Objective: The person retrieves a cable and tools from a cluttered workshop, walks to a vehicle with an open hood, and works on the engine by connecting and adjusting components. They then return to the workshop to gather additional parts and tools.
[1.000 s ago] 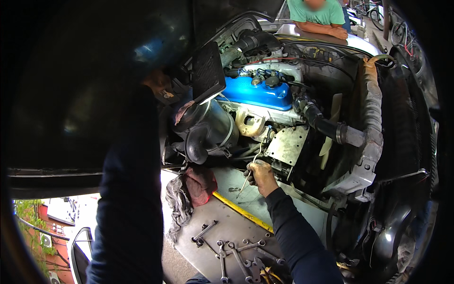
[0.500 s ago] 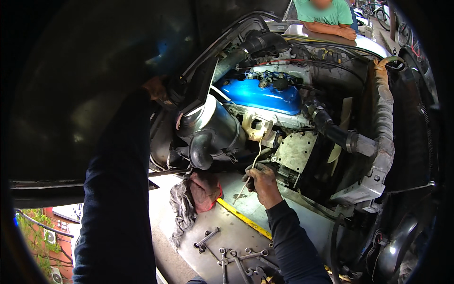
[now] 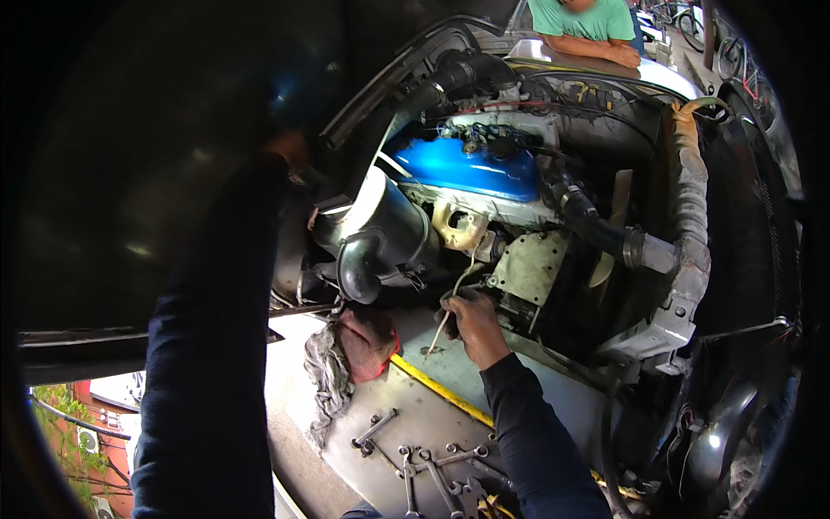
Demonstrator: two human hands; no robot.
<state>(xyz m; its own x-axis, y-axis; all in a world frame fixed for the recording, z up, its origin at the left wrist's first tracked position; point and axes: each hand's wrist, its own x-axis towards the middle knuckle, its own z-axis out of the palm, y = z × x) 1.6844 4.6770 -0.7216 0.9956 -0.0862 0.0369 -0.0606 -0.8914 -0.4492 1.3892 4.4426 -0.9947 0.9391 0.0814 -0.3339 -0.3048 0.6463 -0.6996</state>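
My right hand (image 3: 474,322), in a dark glove with bare fingers or grimy skin, I cannot tell which, pinches a thin off-white cord (image 3: 462,278). The cord runs up to a pale metal flange (image 3: 458,225) on the engine's side, and its loose end hangs below my fingers. Above the flange lies the blue valve cover (image 3: 471,169). My left hand (image 3: 298,156) is raised in deep shadow beside the air filter housing (image 3: 385,225), close to the dark raised hood. Its fingers are too dark to make out.
Several wrenches (image 3: 428,467) lie on the grey fender, near a yellow strip (image 3: 441,391) and grey and reddish rags (image 3: 367,342). A radiator (image 3: 687,199) and fan blade (image 3: 621,199) stand at the right. A person in a green shirt (image 3: 584,22) leans on the far side.
The whole scene has shifted slightly left and up in view. My right hand still pinches the cord at nearly the same place. My left hand is now darker in shadow.
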